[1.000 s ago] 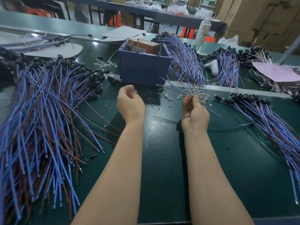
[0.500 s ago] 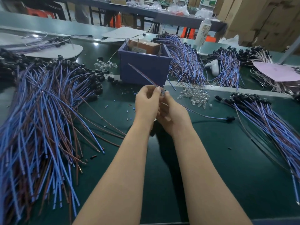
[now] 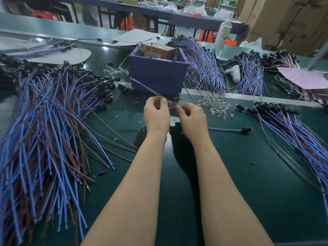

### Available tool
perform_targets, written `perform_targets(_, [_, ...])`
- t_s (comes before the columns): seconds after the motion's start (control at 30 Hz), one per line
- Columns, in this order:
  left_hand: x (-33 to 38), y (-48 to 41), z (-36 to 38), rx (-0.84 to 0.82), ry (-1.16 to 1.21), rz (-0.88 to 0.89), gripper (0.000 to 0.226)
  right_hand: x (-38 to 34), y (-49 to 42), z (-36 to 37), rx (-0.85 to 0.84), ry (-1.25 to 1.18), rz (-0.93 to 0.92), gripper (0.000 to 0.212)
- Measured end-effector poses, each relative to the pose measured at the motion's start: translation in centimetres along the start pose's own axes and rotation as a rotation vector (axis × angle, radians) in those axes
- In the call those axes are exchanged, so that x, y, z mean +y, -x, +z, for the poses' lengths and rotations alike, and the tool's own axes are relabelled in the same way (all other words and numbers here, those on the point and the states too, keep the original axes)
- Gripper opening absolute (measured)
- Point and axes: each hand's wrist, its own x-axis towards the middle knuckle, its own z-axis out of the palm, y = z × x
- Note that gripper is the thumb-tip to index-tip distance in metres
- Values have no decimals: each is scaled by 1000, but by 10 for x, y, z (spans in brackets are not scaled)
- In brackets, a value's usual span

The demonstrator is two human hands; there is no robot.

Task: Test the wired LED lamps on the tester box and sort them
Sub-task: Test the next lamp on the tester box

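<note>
Lamp [image 3: 246, 129] in hand by its leads, not yet on the tester. Black head lying on the surface [image 3: 230, 174] to the right of the box [image 3: 158, 75] and nearer than it, well apart from both hands. Blue and brown leads running from the head under the right hand [image 3: 192, 118], then up across the box's front wall, with the ends poking out toward its left corner. Pinched twice: by the left hand [image 3: 156, 115], fingers [image 3: 164, 101] curled round the pair just in front of the box, and by the right hand, fingers [image 3: 179, 108] closed narrow on the same pair just beside them. Hands almost touching.

Looks like the readying step: gathering and squaring the two ends before the test. Inside the box, an orange-brown tester [image 3: 158, 50] with two upright metal pins standing above the rim, likely the contacts.

Calls next for raising the ends over the front rim and setting one lead to each pin, ends kept apart so as not to bridge. Calls too for enough slack in the leads, or for dragging the head closer to the box, and for a clear look at the head to catch any glow. Sorting only after that: big pile [image 3: 44, 121] left of the box, smaller pile [image 3: 292, 125] right of it. Cannot tell the good pile from the bad.
</note>
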Motion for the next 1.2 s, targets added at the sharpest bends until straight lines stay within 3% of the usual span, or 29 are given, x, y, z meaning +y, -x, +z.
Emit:
perform_targets(0.1, [-4, -1, 2, 25, -124, 37, 10, 3, -2, 6, 124, -156, 77, 13])
perform_targets(0.2, [-4, 2, 6, -16, -62, -18, 19, 6, -2, 10, 233, -228, 93, 8])
perform_targets(0.37, [-4, 4, 6, -51, -152, 69, 13, 8, -1, 15, 338, -215, 52, 25])
perform_targets(0.53, [-5, 7, 2, -31, -440, 313, 40, 8, 0, 15, 311, -246, 48, 31])
perform_targets(0.67, [-3, 4, -2, 57, -390, 278, 45, 5, 3, 18, 252, -248, 35, 33])
perform_targets(0.83, [-2, 3, 1, 42, -193, 136, 21, 5, 2, 20, 245, -249, 39, 36])
perform_targets(1.0, [-3, 6, 1, -51, -411, 210, 16, 7, -1, 19, 240, -227, 61, 33])
perform_targets(1.2, [-7, 6, 0, -54, -429, 168, 14, 6, 0, 19, 242, -259, 88, 29])
